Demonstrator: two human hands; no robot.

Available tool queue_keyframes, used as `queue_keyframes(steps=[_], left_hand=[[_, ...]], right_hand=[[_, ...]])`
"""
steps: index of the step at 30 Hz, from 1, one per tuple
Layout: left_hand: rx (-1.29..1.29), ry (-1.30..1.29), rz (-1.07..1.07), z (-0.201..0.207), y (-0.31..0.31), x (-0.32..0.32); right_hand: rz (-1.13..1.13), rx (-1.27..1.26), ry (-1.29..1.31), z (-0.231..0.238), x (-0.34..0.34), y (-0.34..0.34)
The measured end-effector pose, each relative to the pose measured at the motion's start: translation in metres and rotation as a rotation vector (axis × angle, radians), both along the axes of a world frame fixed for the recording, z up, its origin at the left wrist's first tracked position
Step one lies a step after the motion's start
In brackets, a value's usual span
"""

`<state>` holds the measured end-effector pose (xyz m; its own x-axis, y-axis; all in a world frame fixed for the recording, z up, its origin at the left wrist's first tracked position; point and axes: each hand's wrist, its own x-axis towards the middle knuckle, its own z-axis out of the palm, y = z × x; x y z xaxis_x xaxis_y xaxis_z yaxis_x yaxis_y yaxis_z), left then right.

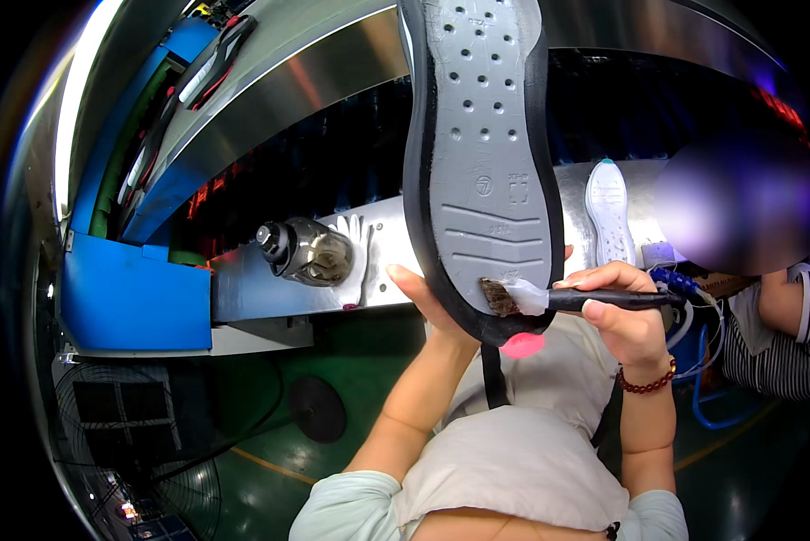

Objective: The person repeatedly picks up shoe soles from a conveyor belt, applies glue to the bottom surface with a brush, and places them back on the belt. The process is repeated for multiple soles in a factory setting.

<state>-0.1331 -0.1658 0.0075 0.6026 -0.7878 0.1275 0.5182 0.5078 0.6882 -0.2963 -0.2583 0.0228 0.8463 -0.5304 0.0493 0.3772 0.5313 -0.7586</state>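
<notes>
A large shoe sole (490, 180), grey inside with a raised black rim, stretches away from me with its heel end nearest. Pitted holes dot its far half, and a pink patch (522, 344) marks the heel edge. My left hand (436, 311) grips the heel from the left side and underneath, so most of its fingers are hidden. Between the fingers and thumb of my right hand (626, 316) is the black handle of a brush (594, 299). The brush's brown bristles touch the grey heel surface.
A metal ledge (387, 252) runs behind the sole, holding a dark bottle (306, 252), a white glove (358, 257) and a pale sole (609, 212). More soles (215, 68) lie on the conveyor at upper left. A person's arm (781, 302) shows at right; a fan (134, 424) stands lower left.
</notes>
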Motion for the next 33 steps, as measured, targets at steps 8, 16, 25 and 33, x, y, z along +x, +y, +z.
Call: queue_keyframes(steps=[8, 16, 25, 33], left_hand=[[-0.211, 0.247, -0.139, 0.014, 0.001, 0.009], [-0.221, 0.268, -0.222, 0.015, -0.005, 0.019], [-0.136, 0.204, -0.184, 0.013, 0.001, 0.01], [-0.207, 0.248, -0.238, 0.029, -0.006, 0.016]], right_hand=[[0.059, -0.327, -0.031, 0.013, 0.001, 0.007], [-0.015, -0.688, -0.052, 0.013, 0.007, 0.005], [-0.158, -0.604, -0.036, 0.011, 0.014, 0.007], [-0.017, -0.574, -0.018, 0.023, 0.012, -0.014]])
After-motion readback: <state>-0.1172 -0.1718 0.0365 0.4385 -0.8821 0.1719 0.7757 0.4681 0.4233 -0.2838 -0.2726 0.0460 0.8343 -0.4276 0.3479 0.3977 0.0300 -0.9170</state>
